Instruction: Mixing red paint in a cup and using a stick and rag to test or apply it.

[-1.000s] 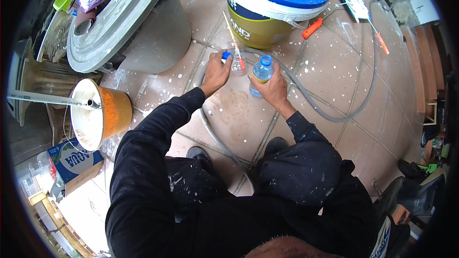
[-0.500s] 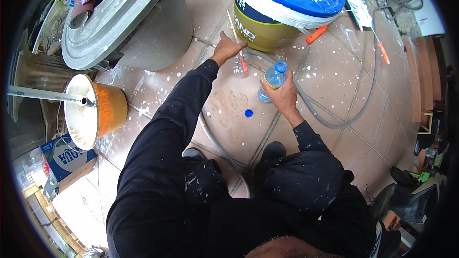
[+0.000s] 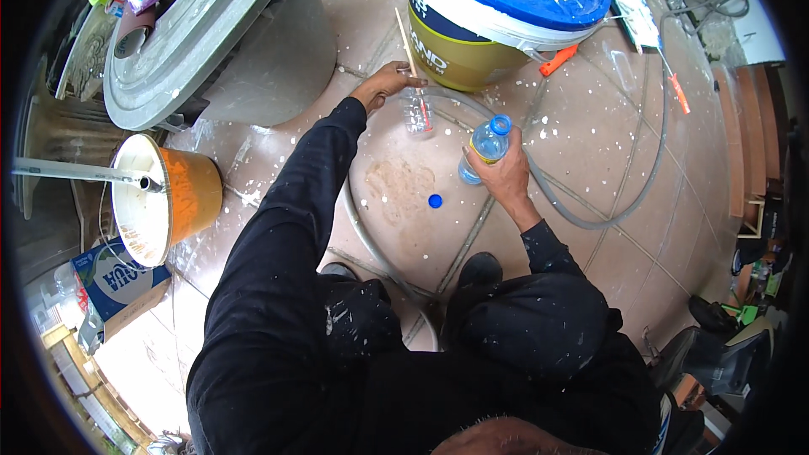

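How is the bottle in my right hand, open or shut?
Open: the bottle has a bare mouth, and a blue cap lies on the floor.

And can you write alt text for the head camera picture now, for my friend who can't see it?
Someone's right hand holds an open plastic bottle, while the left hand is at the top of a clear cup with a stick in it. A blue cap lies on the paint-spotted floor, and a blue-lidded tub stands beyond the cup.
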`<state>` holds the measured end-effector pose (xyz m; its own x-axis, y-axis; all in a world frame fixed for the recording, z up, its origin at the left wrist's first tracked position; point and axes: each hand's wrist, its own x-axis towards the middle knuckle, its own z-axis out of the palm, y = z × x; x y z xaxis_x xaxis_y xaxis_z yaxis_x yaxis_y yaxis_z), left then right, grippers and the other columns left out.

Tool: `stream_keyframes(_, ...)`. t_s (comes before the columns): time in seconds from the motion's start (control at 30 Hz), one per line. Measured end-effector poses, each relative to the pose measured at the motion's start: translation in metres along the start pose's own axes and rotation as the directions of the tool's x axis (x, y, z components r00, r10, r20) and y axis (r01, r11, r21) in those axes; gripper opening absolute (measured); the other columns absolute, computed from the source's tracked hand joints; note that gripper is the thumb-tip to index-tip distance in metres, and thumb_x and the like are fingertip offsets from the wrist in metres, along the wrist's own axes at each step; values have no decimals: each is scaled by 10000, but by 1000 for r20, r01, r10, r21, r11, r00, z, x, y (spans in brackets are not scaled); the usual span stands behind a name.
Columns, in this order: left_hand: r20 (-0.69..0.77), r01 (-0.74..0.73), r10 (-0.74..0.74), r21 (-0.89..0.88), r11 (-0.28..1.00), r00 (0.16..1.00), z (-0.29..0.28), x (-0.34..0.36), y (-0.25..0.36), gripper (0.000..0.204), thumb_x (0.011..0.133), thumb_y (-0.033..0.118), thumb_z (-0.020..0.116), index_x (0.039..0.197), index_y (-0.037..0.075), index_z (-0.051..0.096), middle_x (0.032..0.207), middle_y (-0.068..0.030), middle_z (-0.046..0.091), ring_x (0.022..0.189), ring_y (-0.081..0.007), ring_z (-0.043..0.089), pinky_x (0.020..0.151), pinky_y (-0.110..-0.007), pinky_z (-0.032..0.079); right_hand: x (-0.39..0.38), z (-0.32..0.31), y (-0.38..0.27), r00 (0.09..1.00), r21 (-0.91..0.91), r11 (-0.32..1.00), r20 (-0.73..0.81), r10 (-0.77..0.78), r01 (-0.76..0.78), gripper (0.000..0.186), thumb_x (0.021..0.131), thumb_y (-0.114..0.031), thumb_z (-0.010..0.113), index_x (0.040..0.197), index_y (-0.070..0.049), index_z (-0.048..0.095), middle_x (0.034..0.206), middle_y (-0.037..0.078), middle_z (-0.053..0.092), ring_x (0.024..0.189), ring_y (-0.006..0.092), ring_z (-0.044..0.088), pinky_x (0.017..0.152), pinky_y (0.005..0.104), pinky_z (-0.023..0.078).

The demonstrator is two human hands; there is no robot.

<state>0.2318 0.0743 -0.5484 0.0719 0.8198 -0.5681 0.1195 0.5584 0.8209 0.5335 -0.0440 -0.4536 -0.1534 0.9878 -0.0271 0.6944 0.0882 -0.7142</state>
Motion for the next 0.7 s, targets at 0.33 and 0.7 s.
stream_keyframes(0.33,-184,-447,441,11,894,878,24,-75,-12,613,792,42,878,1321,44,569,1201,-106,616,1155,-222,625,1053,-344,502,-4,-1,-6,993,-18,994,-47,-107,106,797,782,-426,890,1333,-31,471,1107,217,687,1010,423,697,872,496,551)
stream_keyframes(0.7,-15,-660,728,410,630,685,57,-153,-52,660,809,118,861,1322,56,449,1269,-202,515,1216,-422,542,1033,-450,465,-2,-19,-34,973,-253,943,143,-183,215,734,778,-414,864,1308,-64,497,1161,220,703,1041,412,704,863,502,564)
